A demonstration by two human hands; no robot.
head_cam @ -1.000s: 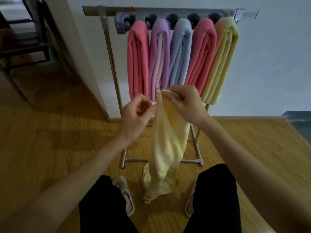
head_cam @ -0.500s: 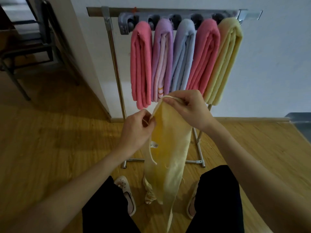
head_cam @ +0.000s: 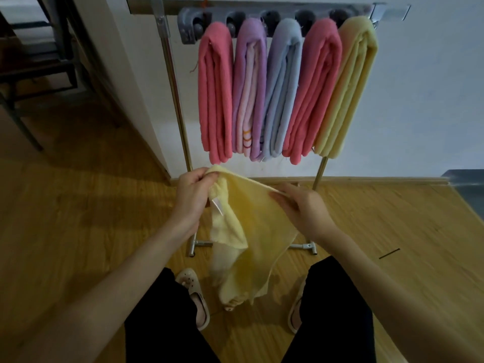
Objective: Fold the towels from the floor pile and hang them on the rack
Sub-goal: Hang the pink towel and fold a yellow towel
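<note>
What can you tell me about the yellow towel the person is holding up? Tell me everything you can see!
The yellow towel is pale, soft and fluffy-looking, like terry cloth. It is unfolded and hangs loosely in front of the rack. The left hand pinches one top corner and the right hand pinches the top edge further along, so that edge stretches between them. A small white tag dangles near the left hand. Its bottom end bunches up low between the person's feet.
</note>
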